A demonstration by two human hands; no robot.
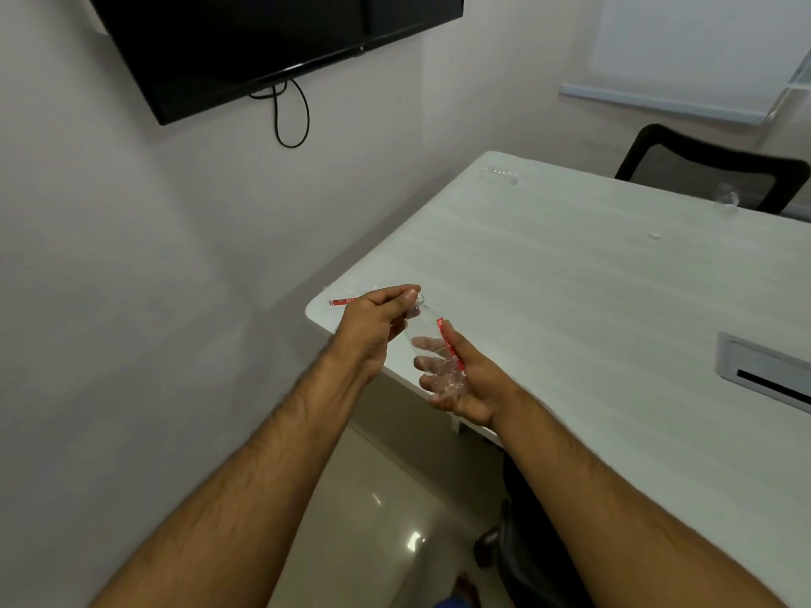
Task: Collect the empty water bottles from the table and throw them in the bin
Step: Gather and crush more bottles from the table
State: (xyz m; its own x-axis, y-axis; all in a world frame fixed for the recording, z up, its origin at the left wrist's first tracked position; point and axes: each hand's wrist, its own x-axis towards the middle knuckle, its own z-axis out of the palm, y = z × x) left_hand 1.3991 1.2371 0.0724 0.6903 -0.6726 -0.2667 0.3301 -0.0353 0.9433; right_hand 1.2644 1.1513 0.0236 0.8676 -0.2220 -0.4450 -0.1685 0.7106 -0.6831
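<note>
My right hand (471,388) grips a clear empty water bottle with a red label (432,344) by its lower body, tilted over the near corner of the white table (570,300). My left hand (373,326) pinches the neck or cap end of that same bottle. Behind my left hand another clear bottle with a red label (344,300) lies on the table corner, mostly hidden. A clear bottle (498,174) lies on its side at the far corner. A further clear bottle (726,203) stands near the far edge, with a small white cap (655,234) beside it. No bin is in view.
A black chair (711,168) stands behind the table's far side. A grey cable box (763,366) is set into the table at the right. A black wall screen (272,37) hangs at upper left with a dangling cable. Another dark chair (518,541) sits under the table.
</note>
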